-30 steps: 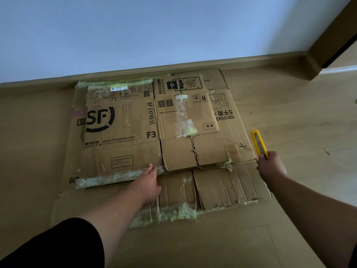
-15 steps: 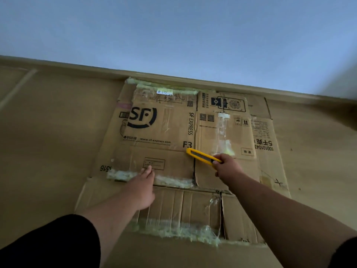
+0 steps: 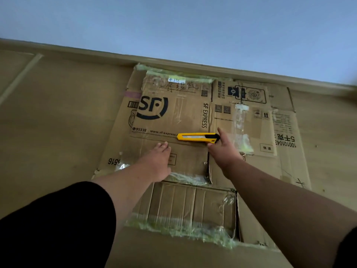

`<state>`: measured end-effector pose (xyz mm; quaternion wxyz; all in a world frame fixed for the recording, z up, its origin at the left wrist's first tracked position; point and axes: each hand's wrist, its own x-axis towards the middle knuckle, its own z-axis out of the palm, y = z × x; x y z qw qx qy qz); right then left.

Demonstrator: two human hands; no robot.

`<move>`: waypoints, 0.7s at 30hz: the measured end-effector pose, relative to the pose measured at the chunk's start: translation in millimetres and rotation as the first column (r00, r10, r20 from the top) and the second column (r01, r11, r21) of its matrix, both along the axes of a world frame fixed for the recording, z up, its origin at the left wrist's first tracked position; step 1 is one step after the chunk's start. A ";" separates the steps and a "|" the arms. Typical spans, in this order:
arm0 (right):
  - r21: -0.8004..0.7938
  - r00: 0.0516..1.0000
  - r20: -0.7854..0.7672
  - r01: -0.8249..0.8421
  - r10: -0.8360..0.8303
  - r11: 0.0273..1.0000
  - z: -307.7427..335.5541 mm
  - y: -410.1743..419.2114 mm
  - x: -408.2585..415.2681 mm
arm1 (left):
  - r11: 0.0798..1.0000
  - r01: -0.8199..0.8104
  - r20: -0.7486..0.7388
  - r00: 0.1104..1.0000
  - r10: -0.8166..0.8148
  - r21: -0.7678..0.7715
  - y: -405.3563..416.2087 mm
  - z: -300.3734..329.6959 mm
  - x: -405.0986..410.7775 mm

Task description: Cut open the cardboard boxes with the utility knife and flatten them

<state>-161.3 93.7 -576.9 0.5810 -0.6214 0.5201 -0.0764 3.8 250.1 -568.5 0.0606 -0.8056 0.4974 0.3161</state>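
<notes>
On the floor, flattened cardboard boxes (image 3: 173,117): light, stiff sheets. Left hand (image 3: 157,163) presses flat, fingers straight; right hand (image 3: 224,149) clamps the utility knife (image 3: 197,137) at its rear.

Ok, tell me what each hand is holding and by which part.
The right hand grips the yellow utility knife by its black rear end. The left hand holds nothing; it rests flat on the SF Express cardboard box.

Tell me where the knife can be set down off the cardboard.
Bare floor lies left of the flattened cardboard, up to the baseboard; a narrower strip lies on its right. The cardboard's middle is crowded: left hand, right hand, utility knife.
</notes>
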 end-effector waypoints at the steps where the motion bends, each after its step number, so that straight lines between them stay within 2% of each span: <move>1: -0.043 0.997 -0.023 -0.072 0.071 0.996 -1.4 2.9 -1.1 | 1.000 -0.003 -0.002 1.000 0.003 -0.001 -1.6 -0.6 0.2; 4: -0.057 0.979 -0.020 -0.202 0.201 0.978 -10.4 7.4 -0.7 | 1.000 -0.016 -0.023 1.000 0.016 -0.005 -5.7 -1.5 -1.6; 8: -0.057 0.973 -0.030 -0.229 0.228 0.972 -10.3 5.6 3.4 | 0.997 0.026 -0.044 0.999 -0.029 -0.066 -17.7 2.5 -12.0; 10: -0.164 0.944 -0.170 -0.311 0.283 0.936 -5.7 2.2 5.5 | 0.994 0.074 -0.030 0.997 -0.077 -0.079 -26.8 3.8 -18.9; 13: -0.238 0.818 -0.440 -0.503 0.369 0.831 -1.5 -3.4 0.7 | 0.996 0.086 -0.020 0.996 -0.086 -0.037 -41.6 2.6 -25.6; 17: -0.197 0.703 -0.540 -0.640 0.463 0.743 -0.7 -8.0 -9.0 | 0.998 0.062 -0.006 0.998 -0.062 -0.002 -53.1 3.8 -27.5; 21: -0.158 0.661 -0.563 -0.675 0.496 0.721 5.6 -12.4 -5.2 | 0.996 0.047 0.003 0.999 -0.047 0.074 -58.3 11.9 -22.8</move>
